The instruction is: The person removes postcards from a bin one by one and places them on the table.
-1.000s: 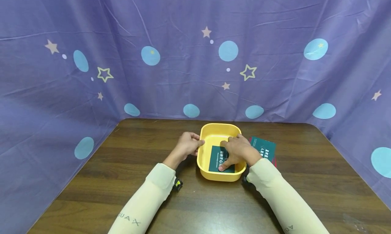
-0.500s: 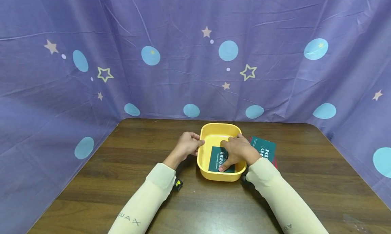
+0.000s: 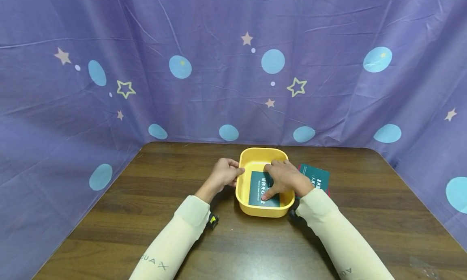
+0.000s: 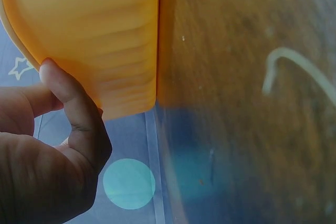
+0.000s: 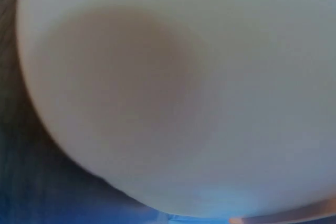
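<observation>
A yellow plastic bin (image 3: 245,199) stands on the table. My left hand (image 3: 223,173) pinches its left rim, thumb over the edge; the left wrist view shows the bin's wall (image 4: 105,35) close beside the fingers (image 4: 79,108). Inside the bin is a flat dark green booklet (image 3: 256,187) with white characters. My right hand (image 3: 284,177) reaches over the right rim and grips the booklet, thumb on its near part and fingers bent over its right side, hiding that part. A pale sleeve (image 5: 236,77) fills most of the right wrist view.
Outside the bin to the right, another dark green booklet (image 3: 316,175) lies over something red, partly behind my right forearm. The brown wooden table (image 3: 164,182) ends at the back against a purple curtain (image 3: 219,89) with stars and blue dots.
The booklet in the bin has shifted slightly away from me, and its lettering shows at a different place under my right thumb. My left hand and the bin have stayed put.
</observation>
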The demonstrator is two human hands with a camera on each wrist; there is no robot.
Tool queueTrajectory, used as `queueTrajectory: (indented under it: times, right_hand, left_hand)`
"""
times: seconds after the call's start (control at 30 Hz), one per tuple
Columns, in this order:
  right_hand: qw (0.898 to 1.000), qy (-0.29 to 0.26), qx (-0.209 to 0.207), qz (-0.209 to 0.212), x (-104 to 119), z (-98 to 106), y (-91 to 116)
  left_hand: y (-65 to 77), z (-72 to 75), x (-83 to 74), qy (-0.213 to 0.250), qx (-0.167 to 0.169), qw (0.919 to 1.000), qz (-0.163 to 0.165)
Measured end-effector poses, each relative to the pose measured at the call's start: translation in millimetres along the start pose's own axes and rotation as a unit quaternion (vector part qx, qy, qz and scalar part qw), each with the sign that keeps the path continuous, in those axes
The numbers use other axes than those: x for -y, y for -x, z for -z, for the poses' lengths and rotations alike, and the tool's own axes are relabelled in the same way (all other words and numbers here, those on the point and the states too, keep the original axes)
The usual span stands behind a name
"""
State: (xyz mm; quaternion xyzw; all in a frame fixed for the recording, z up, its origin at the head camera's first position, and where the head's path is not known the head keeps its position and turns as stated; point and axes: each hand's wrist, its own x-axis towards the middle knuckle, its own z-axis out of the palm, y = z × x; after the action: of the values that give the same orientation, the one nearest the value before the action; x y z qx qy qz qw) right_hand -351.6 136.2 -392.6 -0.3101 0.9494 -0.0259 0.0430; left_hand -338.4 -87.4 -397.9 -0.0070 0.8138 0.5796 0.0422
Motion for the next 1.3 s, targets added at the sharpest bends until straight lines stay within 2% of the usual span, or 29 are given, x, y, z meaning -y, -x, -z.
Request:
queueTrajectory:
  times: [0.2, 0.43, 0.9, 1.1, 1.3]
  right_hand:
    - [0.998, -0.067, 0.015, -0.012, -0.6, 6.7, 1.4]
    - [0.992, -0.123, -0.017, 0.012, 0.3, 19.8, 8.1]
    - [0.983, -0.141, -0.087, 0.082, 3.4, 44.7, 26.3]
    - [0.978, -0.158, -0.100, 0.089, 2.1, 52.8, 35.9]
    - [0.974, -0.165, -0.131, 0.080, -1.7, 63.9, 45.3]
  left_hand:
    - [-1.2, 0.5, 0.5, 0.002, 0.005, 1.0000, 0.002]
    - [-0.9, 0.5, -0.6, -0.002, 0.003, 1.0000, 0.005]
    - [-1.0, 0.0, 0.1, -0.010, 0.001, 0.9999, 0.008]
    - [-1.2, 0.7, 0.4, -0.009, 0.001, 0.9999, 0.007]
    - [-1.4, 0.1, 0.9, -0.006, 0.002, 0.9999, 0.010]
